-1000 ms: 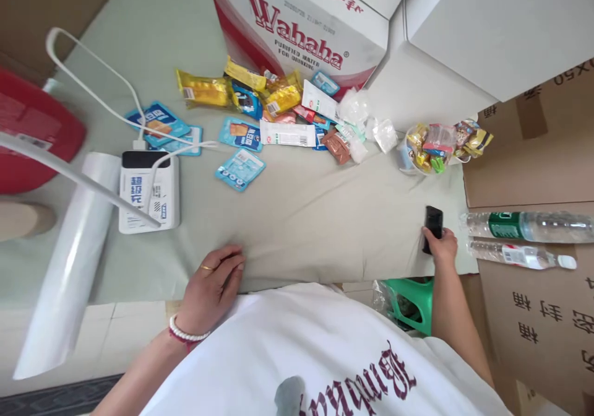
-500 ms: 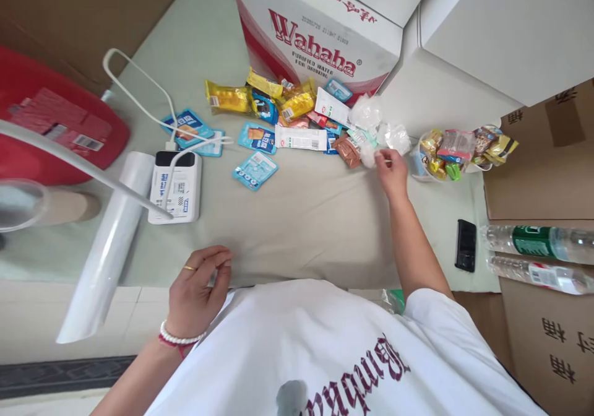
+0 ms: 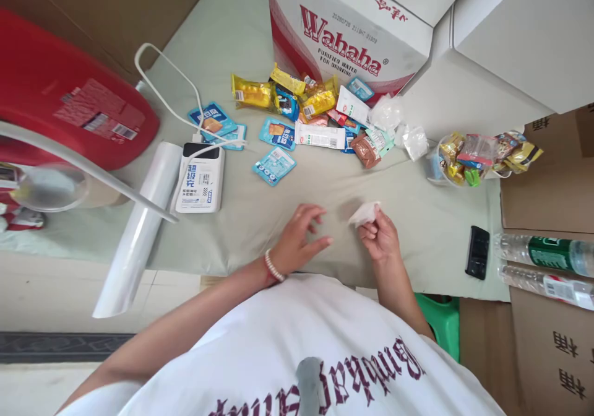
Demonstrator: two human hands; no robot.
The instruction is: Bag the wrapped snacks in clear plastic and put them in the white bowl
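My right hand [image 3: 383, 236] pinches a small crumpled translucent plastic bag [image 3: 364, 214] just over the cloth near the table's front edge. To its left, my left hand [image 3: 301, 236] has its fingers apart and holds nothing; it does not touch the bag. Beyond both hands lies a heap of wrapped snacks, with yellow packets [image 3: 253, 94], a white sachet [image 3: 320, 136] and a brown packet [image 3: 366, 150]. Crumpled clear plastic [image 3: 413, 142] rests at the heap's right end. A blue sachet [image 3: 275, 166] lies in front of the heap, apart from it.
A Wahaha carton [image 3: 343, 38] stands behind the snacks. At the right are a tub [image 3: 435, 167] full of snacks, a black phone [image 3: 477, 252] and plastic bottles [image 3: 550, 252]. A power bank [image 3: 200, 181] with a white cable, a plastic roll [image 3: 139, 230] and a red container [image 3: 78, 94] occupy the left.
My right hand has drawn back from the heap toward me with a crumpled plastic bag in its fingers. My left hand has moved right toward it and its fingers have spread.
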